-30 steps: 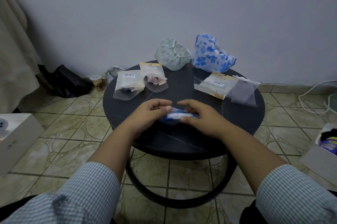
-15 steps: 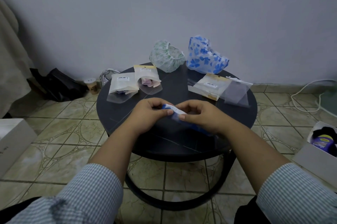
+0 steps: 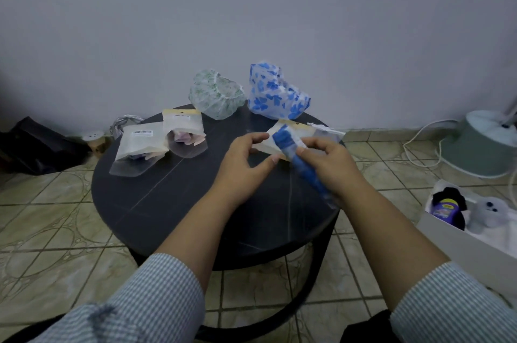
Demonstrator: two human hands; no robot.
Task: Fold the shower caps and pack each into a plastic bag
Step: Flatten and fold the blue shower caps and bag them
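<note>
Right hand (image 3: 330, 163) grips the folded blue cap (image 3: 296, 158), left hand (image 3: 246, 161) hangs released beside it, pinching nothing; judged best to keep the roll tight while fetching an empty bag (image 3: 324, 133) off the table (image 3: 195, 203)

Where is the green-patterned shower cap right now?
Head view: the green-patterned shower cap sits at the round table's far edge, just left of the blue-flowered cap.

Empty bags (image 3: 282, 139): partly hidden behind both hands (count unclear).
Label print (image 3: 142, 132): too small to read.
White box (image 3: 458, 247): cut off at right edge.
</note>
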